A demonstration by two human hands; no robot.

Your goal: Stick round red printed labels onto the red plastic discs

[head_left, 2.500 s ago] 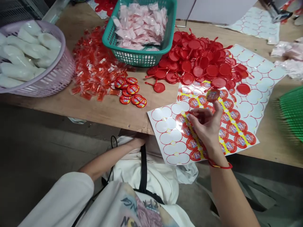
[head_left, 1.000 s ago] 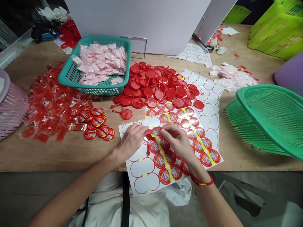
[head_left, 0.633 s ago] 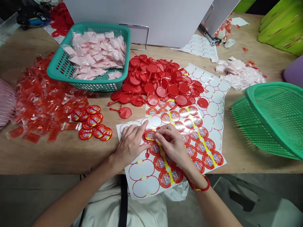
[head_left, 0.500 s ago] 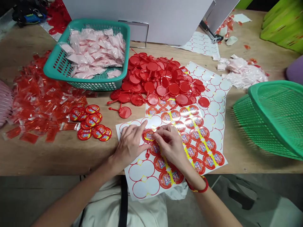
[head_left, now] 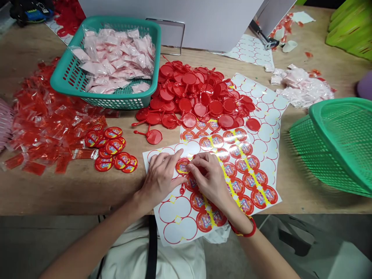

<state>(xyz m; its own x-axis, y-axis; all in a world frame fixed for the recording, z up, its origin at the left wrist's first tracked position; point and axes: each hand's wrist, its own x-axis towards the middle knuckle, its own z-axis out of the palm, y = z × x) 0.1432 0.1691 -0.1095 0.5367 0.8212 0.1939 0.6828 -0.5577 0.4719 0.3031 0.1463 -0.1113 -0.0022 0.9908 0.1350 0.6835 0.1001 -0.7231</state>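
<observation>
A wooden worktop [head_left: 35, 193] runs across the view, its near edge against the person's lap. Toward the back edge sits a teal plastic basket [head_left: 116, 102] of pink sachets [head_left: 116, 58], with loose red sachets [head_left: 43, 131] spread near the left edge. A tilted green basket [head_left: 337, 143] lies toward the right edge, and a heap of red plastic paddles [head_left: 200, 108] fills the middle.

Just in from the near edge, both hands work over a sheet of round stickers [head_left: 174, 217]. On that sheet, between the hands, lies one red paddle [head_left: 182, 166] with a printed label. Its disc is up and its short stem points toward the person, so the long axis runs front to back. The left hand [head_left: 158, 180] is spread, index finger and thumb flanking the disc, though any real grip is hard to tell. The right hand [head_left: 210, 180] is nearer the disc's right side, curled, its fingertips [head_left: 190, 166] pinching at the rim.
</observation>
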